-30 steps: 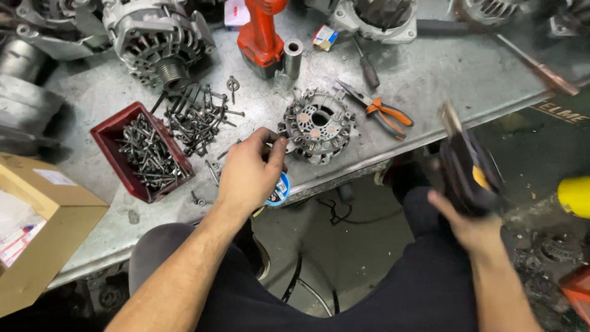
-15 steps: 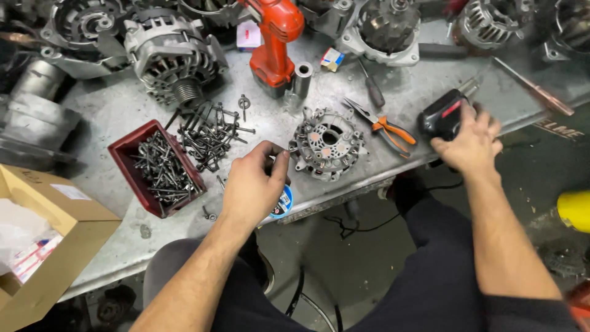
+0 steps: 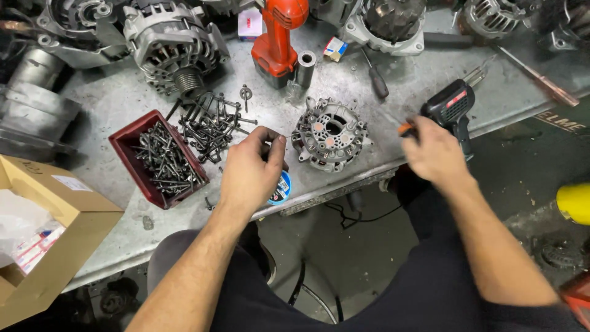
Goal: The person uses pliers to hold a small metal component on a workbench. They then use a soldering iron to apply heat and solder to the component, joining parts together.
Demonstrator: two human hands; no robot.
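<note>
A scratched grey metal counter (image 3: 123, 104) is standing over a dark, stained workshop floor (image 3: 522, 178). The left hand (image 3: 252, 169) is resting at the counter's near edge, fingers (image 3: 279, 147) curled, pinching a thin wire just left of one round grey rectifier plate (image 3: 330, 134). The right hand (image 3: 433, 150) is closing its fingers on orange-handled pliers (image 3: 405, 129), beside one black pistol-shaped soldering gun (image 3: 453, 110). Also lying on the counter: one red plastic tray of bolts (image 3: 157, 157), one loose pile of dark bolts (image 3: 212, 123), one red cordless drill (image 3: 279, 37), one blue solder spool (image 3: 281, 187). One cardboard box (image 3: 55, 246) is sitting at left.
</note>
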